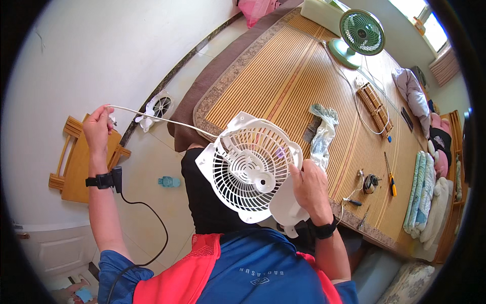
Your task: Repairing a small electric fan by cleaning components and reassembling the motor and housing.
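Observation:
A white plastic fan housing (251, 161) with a round slatted grille is tilted in front of me, above my lap and the near edge of the bed. My right hand (310, 188) is closed round its lower right side, by a smooth solid white part. Out to the left, my raised left hand (98, 127) pinches a white cord (162, 119) near its end. From there the cord runs taut to the upper left of the housing. A motor (371, 184) with wires lies on the mat at the right, next to a screwdriver (391, 180) with a yellow and black handle.
A bamboo mat (263, 76) covers the bed. On it are a green fan (362, 33), a crumpled clear plastic bag (325, 133), a rolled bamboo piece (373, 106) and a phone (407, 118). A wooden stool (88, 169) and white fan parts (152, 112) are on the floor.

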`<state>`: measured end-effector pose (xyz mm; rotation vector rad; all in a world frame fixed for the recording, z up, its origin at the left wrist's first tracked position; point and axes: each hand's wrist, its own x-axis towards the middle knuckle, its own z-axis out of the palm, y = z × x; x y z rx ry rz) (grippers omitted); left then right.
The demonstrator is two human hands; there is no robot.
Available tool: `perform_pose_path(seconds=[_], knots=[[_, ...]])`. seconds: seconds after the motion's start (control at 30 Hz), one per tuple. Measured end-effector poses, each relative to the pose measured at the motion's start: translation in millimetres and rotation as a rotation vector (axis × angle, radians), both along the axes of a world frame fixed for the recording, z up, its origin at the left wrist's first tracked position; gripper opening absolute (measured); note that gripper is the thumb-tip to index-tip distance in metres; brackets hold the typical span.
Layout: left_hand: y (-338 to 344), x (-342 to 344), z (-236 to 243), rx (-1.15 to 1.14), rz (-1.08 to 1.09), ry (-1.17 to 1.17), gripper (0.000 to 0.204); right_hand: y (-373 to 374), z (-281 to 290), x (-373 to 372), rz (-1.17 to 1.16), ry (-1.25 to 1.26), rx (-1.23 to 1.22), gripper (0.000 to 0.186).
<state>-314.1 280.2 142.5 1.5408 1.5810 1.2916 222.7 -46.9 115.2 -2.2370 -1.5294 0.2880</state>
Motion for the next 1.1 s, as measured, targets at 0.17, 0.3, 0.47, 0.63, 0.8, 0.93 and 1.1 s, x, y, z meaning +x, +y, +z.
perform_pose_path(seconds=[0.17,0.3,0.47,0.63,0.8,0.93,1.1], knots=[[22,-12,0,0.022,0.136,0.008,0.029,-24,-6,10,-0.067,0.067,0.046,0.038],[26,-21,-5,-0.019,0.203,0.052,0.03,-23,-10,18,-0.025,0.034,0.119,0.038],[27,-22,9,-0.206,0.302,0.438,0.032,-24,2,7,-0.001,0.079,0.171,0.037],[-30,80,47,-0.054,-0.262,0.387,0.044,-31,-1,-24,0.159,0.066,0.217,0.028],[-123,197,34,-0.642,-1.141,-0.184,0.078,-27,-11,-35,0.242,0.12,0.185,0.028],[-153,206,12,-0.74,-0.969,-0.159,0.072,-32,-18,-31,0.26,0.239,0.128,0.031],[-161,175,1,-0.719,-0.847,-0.206,0.076,-33,5,32,0.017,0.423,0.374,0.017]])
